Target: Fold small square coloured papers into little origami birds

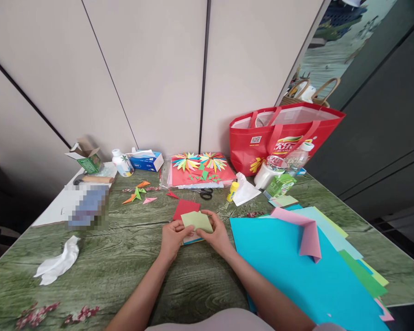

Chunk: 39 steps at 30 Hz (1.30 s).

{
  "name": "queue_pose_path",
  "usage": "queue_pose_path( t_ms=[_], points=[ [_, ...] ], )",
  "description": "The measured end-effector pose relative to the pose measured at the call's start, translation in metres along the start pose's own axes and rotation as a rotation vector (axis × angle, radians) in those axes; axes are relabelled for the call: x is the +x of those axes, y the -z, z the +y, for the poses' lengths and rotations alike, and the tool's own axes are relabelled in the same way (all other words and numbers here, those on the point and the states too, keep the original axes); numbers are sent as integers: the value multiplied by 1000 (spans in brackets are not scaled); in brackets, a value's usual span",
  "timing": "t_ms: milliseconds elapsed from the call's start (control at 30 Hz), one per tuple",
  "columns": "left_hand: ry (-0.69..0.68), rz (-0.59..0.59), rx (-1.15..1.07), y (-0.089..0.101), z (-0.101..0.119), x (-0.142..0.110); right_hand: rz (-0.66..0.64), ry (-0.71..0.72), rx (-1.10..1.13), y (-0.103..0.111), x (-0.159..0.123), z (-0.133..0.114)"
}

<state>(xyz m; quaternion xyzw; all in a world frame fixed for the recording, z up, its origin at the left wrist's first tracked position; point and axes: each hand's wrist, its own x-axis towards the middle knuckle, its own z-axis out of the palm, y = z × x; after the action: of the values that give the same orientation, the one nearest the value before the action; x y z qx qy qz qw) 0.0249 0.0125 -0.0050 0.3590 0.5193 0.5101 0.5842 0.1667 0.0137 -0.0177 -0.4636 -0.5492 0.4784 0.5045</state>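
Between both hands is a pale green sheet of paper (196,221), tilted a little above the table. My left hand (173,236) pinches its left edge with thumb and fingers. At the opposite edge, my right hand (215,232) grips it the same way. Just beyond lies a red square of paper (186,208), partly covered by the green sheet. Under the hands sits a small stack of paper (192,239) with white and blue edges, mostly hidden. Black-handled scissors (206,194) and a yellow glue stick (232,191) rest farther back.
Large coloured sheets (272,257) spread on the right, with a folded pink strip (308,230) on top. Small folded paper pieces (138,194) lie left of centre. Paper stars (212,161), a red bag (251,151), a tissue box (146,161) and a crumpled tissue (58,262) are around.
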Motion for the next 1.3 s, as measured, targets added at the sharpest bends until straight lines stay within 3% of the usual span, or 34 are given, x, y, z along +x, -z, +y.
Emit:
queue_pose_path(
  t_ms=[367, 833, 1000, 1300],
  points=[
    [24, -48, 1, -3, 1, -5, 90, 72, -230, -1, -2, 0],
    [-16, 15, -4, 3, 3, 2, -93, -59, 157, -4, -2, 0],
    [-36, 19, 37, 7, 1, 3, -63, -13, 130, -4, -2, 1],
    [-131, -172, 69, -2, 5, -3, 32, 18, -128, 2, 0, 4]
  ],
)
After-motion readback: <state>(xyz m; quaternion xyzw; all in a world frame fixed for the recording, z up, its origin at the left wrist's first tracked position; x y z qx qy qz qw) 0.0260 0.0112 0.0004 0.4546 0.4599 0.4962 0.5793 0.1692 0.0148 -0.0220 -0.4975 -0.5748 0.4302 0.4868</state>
